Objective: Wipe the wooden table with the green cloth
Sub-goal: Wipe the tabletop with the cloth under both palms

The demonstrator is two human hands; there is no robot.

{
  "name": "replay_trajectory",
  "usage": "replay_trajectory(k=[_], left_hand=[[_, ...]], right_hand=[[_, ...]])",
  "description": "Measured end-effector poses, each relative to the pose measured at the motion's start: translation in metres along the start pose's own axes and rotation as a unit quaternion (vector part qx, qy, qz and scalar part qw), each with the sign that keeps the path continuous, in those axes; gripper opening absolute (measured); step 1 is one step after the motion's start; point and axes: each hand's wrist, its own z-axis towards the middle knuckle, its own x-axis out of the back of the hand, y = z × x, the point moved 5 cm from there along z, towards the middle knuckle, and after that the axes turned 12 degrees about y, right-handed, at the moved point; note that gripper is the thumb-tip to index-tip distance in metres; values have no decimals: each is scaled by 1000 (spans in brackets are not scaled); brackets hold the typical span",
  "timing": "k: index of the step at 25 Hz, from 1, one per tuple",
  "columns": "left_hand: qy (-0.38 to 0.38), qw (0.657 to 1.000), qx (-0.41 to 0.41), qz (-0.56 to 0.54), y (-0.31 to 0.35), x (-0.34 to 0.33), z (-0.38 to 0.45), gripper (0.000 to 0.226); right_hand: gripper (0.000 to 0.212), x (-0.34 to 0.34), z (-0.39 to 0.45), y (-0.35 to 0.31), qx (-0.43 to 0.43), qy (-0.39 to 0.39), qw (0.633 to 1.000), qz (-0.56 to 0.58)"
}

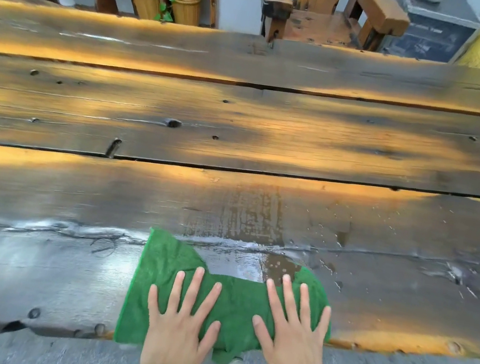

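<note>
The cloth (232, 303) lies at the near edge of the table (242, 119), about midway along it, its lower hem hanging a little over that edge. Both hands press it flat: the left hand (181, 323) and the right hand (291, 338) lie side by side on top, palms down, fingers straight and spread apart, gripping nothing.

The step looks like a push-stroke away from the near edge. To do it well, the person should keep the weight even across both palms so the cloth slides as one sheet instead of bunching in the middle, run along the damp streak ahead of the cloth, and overlap each pass with the next. The droplets toward the right still need covering.

The cloth is a bright green, nappy terry, soft and already creased, with its far edge dipping between the hands. The table is built of thick, broad planks, dark and weathered, with knots, holes and long gaps between the boards; a rough cracked seam runs just beyond the cloth and may snag the pile.
</note>
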Motion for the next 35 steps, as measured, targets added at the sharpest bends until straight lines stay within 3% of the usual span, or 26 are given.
replay_trajectory(k=[5, 16, 21, 35], left_hand=[[-30, 998, 44, -17, 11, 0, 10, 75], [-40, 999, 34, -13, 26, -9, 107, 83], [-32, 998, 51, -1, 33, -19, 207, 78], [-26, 992, 119, 20, 26, -33, 514, 78]], right_hand=[[97, 3, -4, 32, -86, -9, 996, -1], [105, -7, 100, 62, -111, -26, 993, 3], [102, -3, 206, 89, -116, -59, 991, -1], [101, -33, 527, 146, -80, -13, 997, 16]])
